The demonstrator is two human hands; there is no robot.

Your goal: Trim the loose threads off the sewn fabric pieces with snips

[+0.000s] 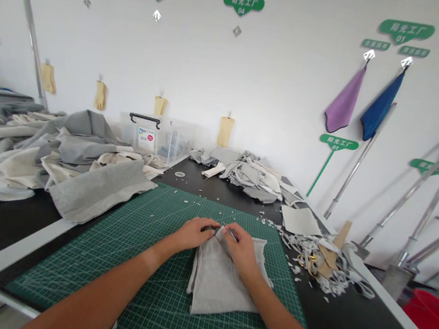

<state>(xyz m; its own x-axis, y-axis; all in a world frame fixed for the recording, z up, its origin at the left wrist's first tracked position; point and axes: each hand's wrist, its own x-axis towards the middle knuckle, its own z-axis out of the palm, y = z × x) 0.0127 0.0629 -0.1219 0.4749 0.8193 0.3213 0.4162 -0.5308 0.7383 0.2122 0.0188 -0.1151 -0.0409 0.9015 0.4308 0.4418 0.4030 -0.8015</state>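
A folded grey cloth piece [217, 284] lies on the green cutting mat [137, 263] in front of me. My left hand [194, 233] pinches the cloth's far edge, fingers closed, with a small dark object showing at its fingertips. Close beside it, my right hand [241, 248] rests on the same far edge, fingers curled onto the fabric, and something thin and bluish shows at its fingertips. The two hands nearly touch at the top of the cloth.
A big heap of grey and cream fabric [57, 161] covers the left of the black table. Another fabric pile [251, 175] and a clear plastic box [157, 135] sit at the back. Cloth scraps and scissors [312, 262] lie right. A red tub [434, 321] stands beyond the right edge.
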